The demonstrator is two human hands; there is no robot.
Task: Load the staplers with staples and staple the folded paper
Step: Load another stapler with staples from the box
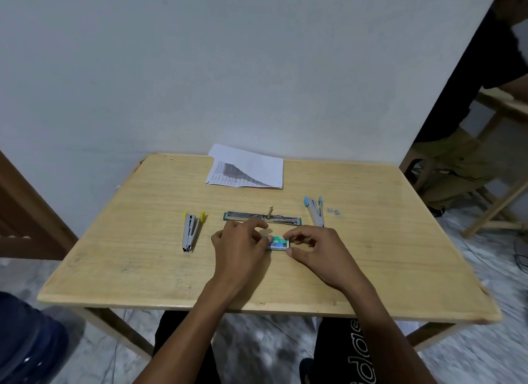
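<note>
Green staple box [278, 243] lies flat. Left of it yellow-tipped stapler [192, 231], right of it blue-tipped stapler [314, 210], both hinged open; green stapler [261, 217] splayed flat just behind; folded paper [245, 168] farther behind.

You have a single view, from a wide-angle camera worn on your head. It faces forward and tilts down, taking in the whole worktop [128, 255] from close above its near edge. Your left hand [240, 240] and right hand [311, 248] sit near the centre of the frame; the wall [200, 69] behind fills the upper half.
</note>
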